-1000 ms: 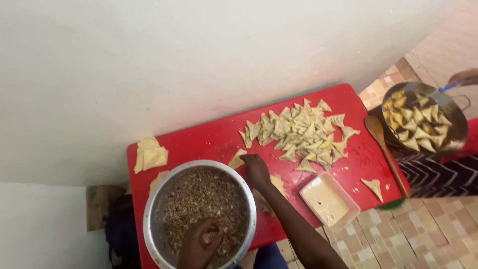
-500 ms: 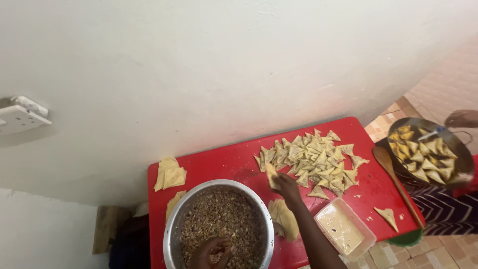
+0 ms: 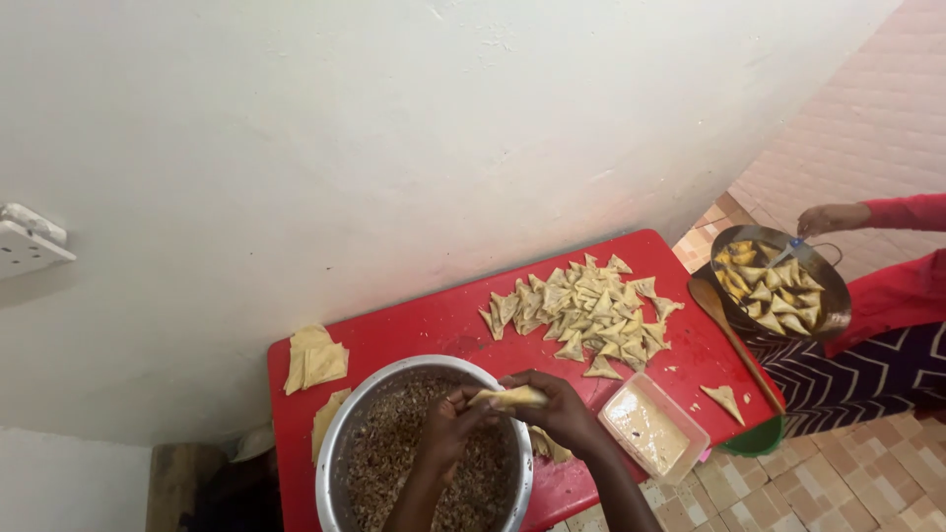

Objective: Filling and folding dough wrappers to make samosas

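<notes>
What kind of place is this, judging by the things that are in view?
Probably a small home or street cooking spot: a red table against a plain wall holds a pile of folded pastries, a metal bowl of filling, and a pan of frying pastries stands beside it.

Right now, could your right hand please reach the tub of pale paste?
Probably yes: the right hand sits beside the tub of pale paste with nothing between, though it is pinching the pastry strip.

You see a heap of folded triangular pastries (image 3: 589,315) on the red table (image 3: 434,325); a rectangular tub of pale paste (image 3: 652,427) near its edge; a wooden spoon (image 3: 734,340); a co-worker's hand (image 3: 828,218) over a frying pan (image 3: 780,286); a wall socket (image 3: 30,242).
</notes>
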